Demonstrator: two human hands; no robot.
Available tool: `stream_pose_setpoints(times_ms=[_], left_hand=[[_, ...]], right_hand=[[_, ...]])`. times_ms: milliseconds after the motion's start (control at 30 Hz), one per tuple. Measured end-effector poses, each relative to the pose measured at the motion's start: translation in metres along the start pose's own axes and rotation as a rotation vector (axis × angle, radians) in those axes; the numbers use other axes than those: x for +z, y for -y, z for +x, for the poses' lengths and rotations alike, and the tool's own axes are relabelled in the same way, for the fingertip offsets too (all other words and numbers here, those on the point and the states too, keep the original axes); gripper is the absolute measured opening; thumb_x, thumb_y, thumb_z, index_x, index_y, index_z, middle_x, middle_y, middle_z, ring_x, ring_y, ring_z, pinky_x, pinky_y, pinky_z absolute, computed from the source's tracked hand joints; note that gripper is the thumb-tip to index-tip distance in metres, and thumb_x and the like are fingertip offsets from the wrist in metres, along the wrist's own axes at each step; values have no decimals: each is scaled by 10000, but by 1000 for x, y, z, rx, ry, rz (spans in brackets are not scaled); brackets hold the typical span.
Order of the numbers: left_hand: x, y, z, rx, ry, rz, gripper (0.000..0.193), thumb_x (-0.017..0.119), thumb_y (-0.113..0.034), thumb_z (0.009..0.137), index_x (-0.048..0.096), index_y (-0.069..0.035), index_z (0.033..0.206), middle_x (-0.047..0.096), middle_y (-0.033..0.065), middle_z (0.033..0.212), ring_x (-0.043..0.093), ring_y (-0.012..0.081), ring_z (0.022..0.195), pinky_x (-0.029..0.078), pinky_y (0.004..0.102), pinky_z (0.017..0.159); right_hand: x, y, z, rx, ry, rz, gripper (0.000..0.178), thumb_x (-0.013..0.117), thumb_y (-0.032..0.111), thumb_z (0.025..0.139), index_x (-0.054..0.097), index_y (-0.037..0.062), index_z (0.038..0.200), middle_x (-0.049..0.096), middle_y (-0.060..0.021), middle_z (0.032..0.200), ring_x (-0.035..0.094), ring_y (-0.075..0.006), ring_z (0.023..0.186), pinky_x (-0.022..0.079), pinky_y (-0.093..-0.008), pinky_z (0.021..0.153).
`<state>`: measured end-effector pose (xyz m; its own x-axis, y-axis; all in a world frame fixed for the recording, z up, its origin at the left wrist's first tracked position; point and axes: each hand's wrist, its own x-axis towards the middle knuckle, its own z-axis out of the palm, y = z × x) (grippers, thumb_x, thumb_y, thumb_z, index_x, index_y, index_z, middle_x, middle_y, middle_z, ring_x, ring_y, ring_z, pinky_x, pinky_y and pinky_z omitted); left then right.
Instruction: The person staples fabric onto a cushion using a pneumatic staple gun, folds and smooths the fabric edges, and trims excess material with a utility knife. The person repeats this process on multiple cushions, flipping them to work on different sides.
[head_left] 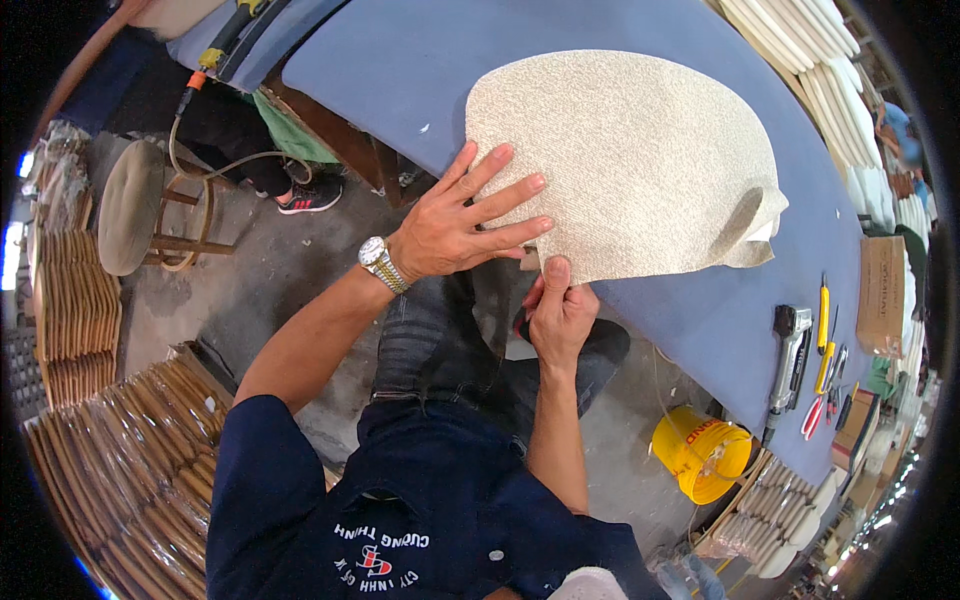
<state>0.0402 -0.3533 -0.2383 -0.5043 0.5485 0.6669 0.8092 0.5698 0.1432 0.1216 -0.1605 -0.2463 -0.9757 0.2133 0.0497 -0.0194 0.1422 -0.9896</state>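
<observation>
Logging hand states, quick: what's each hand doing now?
Left hand: open, spread on the beige textured panel.
Right hand: closed, pinching that panel's near edge.

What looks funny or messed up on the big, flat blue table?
The rounded, speckled beige fabric piece has a loose flap curling up along its right edge. It looks odd because most of the piece looks smooth.

A rounded, beige, textured piece point(625, 160) — right flap point(752, 228) curled — lies on the blue table point(700, 310), overhanging its edge.
</observation>
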Motion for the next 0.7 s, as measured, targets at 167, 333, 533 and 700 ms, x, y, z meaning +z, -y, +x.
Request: stream_pose_setpoints(times_ms=[167,333,533,700], left_hand=[[0,-2,-2,13,4,-12,640,826,-387,780,644,-421,1392,462,-8,1627,326,381,1546,279,639,1237],[3,-3,-5,21,-5,-15,637,845,-369,773,657,-416,1379,473,-1,1620,319,396,1547,273,647,1234],[-2,-3,-4,-29,47,14,695,833,-360,790,611,-328,1448,461,50,1627,348,352,1543,239,604,1257],[-13,5,13,52,103,162,752,789,-318,778,570,-210,1489,423,87,1649,363,343,1539,255,589,1256]], right_hand=[[6,4,-6,22,-51,-48,486,551,317,1106,655,-10,762,603,-43,582,587,-122,504,443,-300,479],[8,-9,-7,59,-40,-15,470,548,312,1107,668,-19,796,608,-47,582,597,-127,502,460,-301,484],[20,-14,-6,-49,-97,-35,474,541,323,1110,657,-18,801,622,-55,587,603,-131,501,465,-304,480],[21,-10,-5,9,-79,81,484,531,329,1113,650,-22,801,644,-64,608,610,-131,521,479,-302,497]])
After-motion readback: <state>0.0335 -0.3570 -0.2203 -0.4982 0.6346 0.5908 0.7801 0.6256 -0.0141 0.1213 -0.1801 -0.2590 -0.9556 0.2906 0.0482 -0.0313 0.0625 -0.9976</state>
